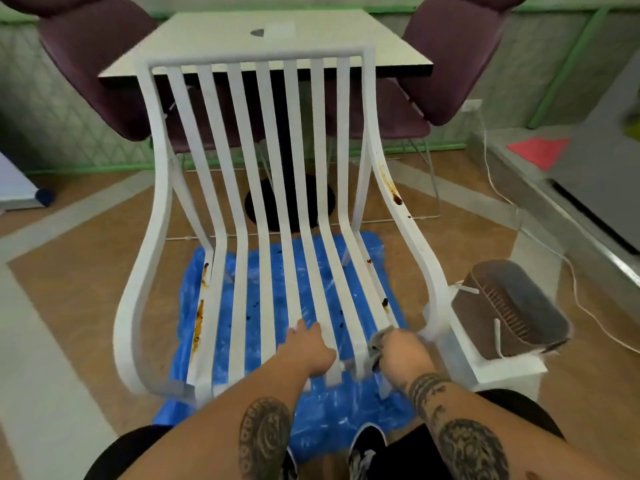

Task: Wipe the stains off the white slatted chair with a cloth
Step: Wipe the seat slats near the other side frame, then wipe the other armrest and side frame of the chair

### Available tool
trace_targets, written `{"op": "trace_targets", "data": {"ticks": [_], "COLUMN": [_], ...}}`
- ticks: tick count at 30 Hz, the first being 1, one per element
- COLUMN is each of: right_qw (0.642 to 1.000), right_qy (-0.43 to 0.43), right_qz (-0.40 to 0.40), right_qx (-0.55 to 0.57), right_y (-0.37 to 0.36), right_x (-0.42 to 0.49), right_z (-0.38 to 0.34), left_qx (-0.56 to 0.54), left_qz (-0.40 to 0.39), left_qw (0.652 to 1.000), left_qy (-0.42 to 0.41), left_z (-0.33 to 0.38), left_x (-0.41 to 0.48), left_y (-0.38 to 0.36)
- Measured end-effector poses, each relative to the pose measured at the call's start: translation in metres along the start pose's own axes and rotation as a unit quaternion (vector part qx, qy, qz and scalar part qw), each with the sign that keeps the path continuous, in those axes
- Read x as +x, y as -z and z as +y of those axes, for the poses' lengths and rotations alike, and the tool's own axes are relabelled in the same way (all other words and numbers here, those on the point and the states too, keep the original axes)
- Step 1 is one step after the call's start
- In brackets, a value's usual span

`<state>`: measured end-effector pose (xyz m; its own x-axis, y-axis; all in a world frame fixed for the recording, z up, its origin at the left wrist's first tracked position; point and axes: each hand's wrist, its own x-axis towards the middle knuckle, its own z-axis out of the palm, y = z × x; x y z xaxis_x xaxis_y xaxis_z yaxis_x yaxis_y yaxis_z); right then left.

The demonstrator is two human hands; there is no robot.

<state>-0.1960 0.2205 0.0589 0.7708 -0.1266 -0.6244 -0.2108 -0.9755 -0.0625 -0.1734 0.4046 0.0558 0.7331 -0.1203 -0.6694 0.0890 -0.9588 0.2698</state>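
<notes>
- White painted slats are making up the chair, which is standing on a blue plastic sheet spread over the floor, just in front of the person and facing a desk.
- In the head view, the left hand is resting palm down on the front ends of the middle slats, fingers stretched forward and holding nothing.
- The right hand is gripping a bunched grey cloth and pressing it against the front of the rightmost slats.
- Brown stains are showing on the right armrest, along the leftmost seat slat and as a dark blot on a right-hand slat.
- Judging by its look, the chair is behaving as a stiff, smooth and fairly light frame, so it is likely sliding on the slick sheet under a hard rub; bracing it at the seat front or an armrest is looking sensible.
- The cloth is appearing soft and limp, so it is best being held balled in the fingers and folded round each narrow slat.
- A small fan is sitting just beside the chair's right armrest.
</notes>
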Motion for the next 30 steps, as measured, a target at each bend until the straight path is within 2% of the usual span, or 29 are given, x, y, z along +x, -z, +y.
{"op": "trace_targets", "data": {"ticks": [1, 3, 5, 7, 8, 10, 11, 15, 18, 21, 24, 28, 30], "right_qw": [0.999, 0.991, 0.961, 0.898, 0.853, 0.767, 0.741, 0.678, 0.664, 0.639, 0.664, 0.774, 0.821], "right_qy": [-0.004, -0.007, -0.002, 0.009, 0.022, 0.05, 0.066, 0.132, 0.167, 0.144, 0.084, 0.082, 0.114], "right_qz": [0.001, 0.065, 0.121, 0.133, 0.129, 0.12, 0.115, 0.114, 0.173, 0.266, 0.37, 0.42, 0.402], "right_qx": [0.032, 0.12, 0.247, 0.419, 0.505, 0.629, 0.658, 0.714, 0.708, 0.707, 0.645, 0.467, 0.39], "right_y": [0.004, 0.009, 0.016, 0.031, 0.038, 0.056, 0.063, 0.085, 0.097, 0.111, 0.121, 0.122, 0.122], "right_x": [-0.009, -0.024, -0.039, -0.06, -0.071, -0.095, -0.102, -0.121, -0.131, -0.13, -0.116, -0.084, -0.065], "right_z": [-0.003, -0.009, -0.02, -0.035, -0.041, -0.049, -0.049, -0.038, -0.021, 0.011, 0.051, 0.081, 0.082], "left_qx": [-0.02, -0.054, -0.114, -0.231, -0.312, -0.473, -0.515, -0.559, -0.563, -0.557, -0.533, -0.428, -0.364], "left_qz": [0.001, 0.006, 0.015, 0.033, 0.034, 0.015, 0.023, 0.107, 0.099, 0.092, 0.122, 0.142, 0.135], "left_qw": [1.0, 0.998, 0.992, 0.971, 0.949, 0.88, 0.854, 0.812, 0.805, 0.805, 0.824, 0.888, 0.918], "left_qy": [-0.013, -0.038, -0.047, -0.044, -0.041, -0.05, -0.063, -0.125, -0.161, -0.182, -0.146, -0.092, -0.075], "left_z": [0.001, 0.005, 0.011, 0.019, 0.023, 0.031, 0.036, 0.055, 0.078, 0.103, 0.114, 0.116, 0.113], "left_x": [-0.007, -0.026, -0.044, -0.061, -0.068, -0.088, -0.095, -0.113, -0.121, -0.112, -0.087, -0.041, -0.013], "left_y": [0.006, 0.021, 0.036, 0.046, 0.049, 0.055, 0.06, 0.082, 0.094, 0.095, 0.084, 0.058, 0.049]}}
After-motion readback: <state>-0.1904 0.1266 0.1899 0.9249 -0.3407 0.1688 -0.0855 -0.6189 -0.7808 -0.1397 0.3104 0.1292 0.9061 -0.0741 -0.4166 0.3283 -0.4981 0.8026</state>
